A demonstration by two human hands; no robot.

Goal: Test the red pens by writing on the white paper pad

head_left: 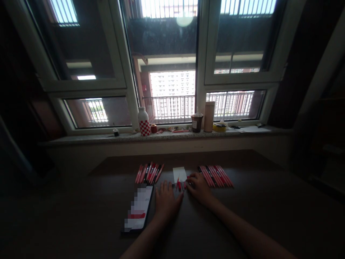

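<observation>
My left hand [165, 201] lies on the dark table with its fingers spread and nothing in its grasp. Beside its thumb and forefinger are a few small red and black pen parts [179, 185], partly over the lower end of a pale slip of paper [179, 172]. From the right, my right hand [198, 187] reaches to these parts with bent fingers and thumb close together. Red shows at its fingertips, but what they pinch is too small and dark to make out. A row of red and black pens [217, 176] lies just past my right hand.
Another group of red and black pens [149, 173] lies at the left, above a phone [138, 208] with a lit screen. On the windowsill stand a red-checked bottle [143, 122], a drink cup [197, 123], a tan tumbler [208, 117] and a yellow tape roll [219, 127].
</observation>
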